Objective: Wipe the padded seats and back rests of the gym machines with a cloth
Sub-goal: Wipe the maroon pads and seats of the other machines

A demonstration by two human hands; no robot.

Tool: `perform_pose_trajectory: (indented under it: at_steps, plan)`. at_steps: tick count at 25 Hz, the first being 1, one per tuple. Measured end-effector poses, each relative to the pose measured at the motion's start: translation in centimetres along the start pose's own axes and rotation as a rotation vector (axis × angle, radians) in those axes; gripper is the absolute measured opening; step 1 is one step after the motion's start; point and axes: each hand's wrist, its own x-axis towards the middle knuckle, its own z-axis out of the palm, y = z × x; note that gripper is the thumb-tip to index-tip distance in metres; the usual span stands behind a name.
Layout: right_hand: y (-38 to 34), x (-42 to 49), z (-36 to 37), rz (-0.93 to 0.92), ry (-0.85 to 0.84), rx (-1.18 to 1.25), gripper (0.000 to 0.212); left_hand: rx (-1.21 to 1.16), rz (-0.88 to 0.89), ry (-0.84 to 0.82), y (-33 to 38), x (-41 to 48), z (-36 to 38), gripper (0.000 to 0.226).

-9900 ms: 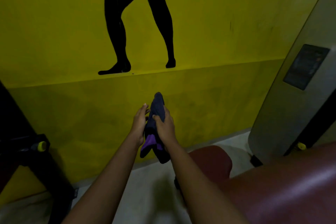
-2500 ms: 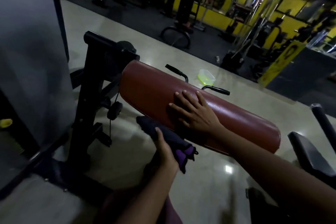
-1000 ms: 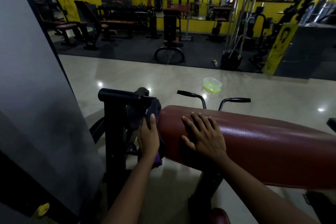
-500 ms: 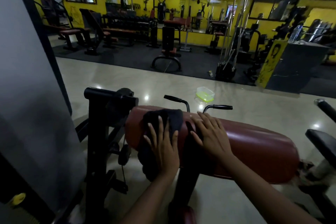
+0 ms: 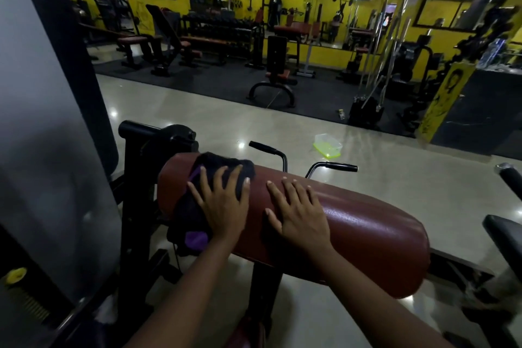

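The left hand (image 5: pixel 223 206) lies flat, fingers straight, pressing the dark cloth with a purple patch (image 5: pixel 183 215) onto the left end of the long, shiny red-brown padded rest (image 5: pixel 367 229). The pad runs off to the right, so the unwiped part lies that way. The right hand (image 5: pixel 299 212) rests flat just beside it and holds nothing. Below is a shiny pale floor (image 5: pixel 282 127) in a dim gym with yellow walls.

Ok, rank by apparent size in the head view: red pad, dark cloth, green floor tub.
1. red pad
2. dark cloth
3. green tub, though it lies farther from the camera, so its true size is unsure.
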Motion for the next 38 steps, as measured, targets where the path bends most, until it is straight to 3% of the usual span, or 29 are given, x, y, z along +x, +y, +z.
perform_pose_trajectory:
  at_steps: [5, 10, 14, 17, 20, 23, 28, 33, 38]
  plan:
    - [-0.1, 0.0, 0.5, -0.011, 0.030, -0.019, 0.057, -0.010, 0.240, 0.014, 0.3, -1.4, 0.4, 0.043]
    - [-0.1, 0.0, 0.5, -0.012, 0.065, -0.017, 0.057, 0.003, 0.032, -0.066, -3.9, 3.9, -0.5, 0.054]
    - [-0.2, -0.1, 0.0, 0.006, -0.014, -0.017, 0.056, -0.039, 0.024, -0.198, -4.7, 5.5, -1.4, 0.053]
    - [-0.4, 0.3, -1.5, 0.048, -0.128, 0.048, 0.060, -0.182, 0.061, -0.261, -5.0, 4.5, -2.9, 0.042]
    - [-1.7, 0.0, -3.3, 0.042, -0.211, 0.263, 0.071, -0.456, 0.095, -0.240, -5.3, 1.7, -4.9, 0.048]
    - [-5.4, -2.0, -5.2, 0.084, -0.191, 0.551, 0.056, -0.790, -0.175, -0.247, -4.2, -2.5, -7.5, 0.036]
    - [-9.0, -5.4, -5.9, 0.174, -0.243, 1.057, 0.049, -1.065, -0.798, -0.234, -1.9, -8.2, -10.1, 0.054]
    - [-8.4, -7.9, -4.1, 0.091, -0.428, 1.293, 0.065, -1.474, -1.097, -0.235, 2.0, -11.8, -10.7, 0.038]
    - [-5.5, -11.8, -1.1, -0.058, -0.500, 1.350, 0.072, -1.359, -1.178, -0.122, 4.1, -16.9, -10.6, 0.040]
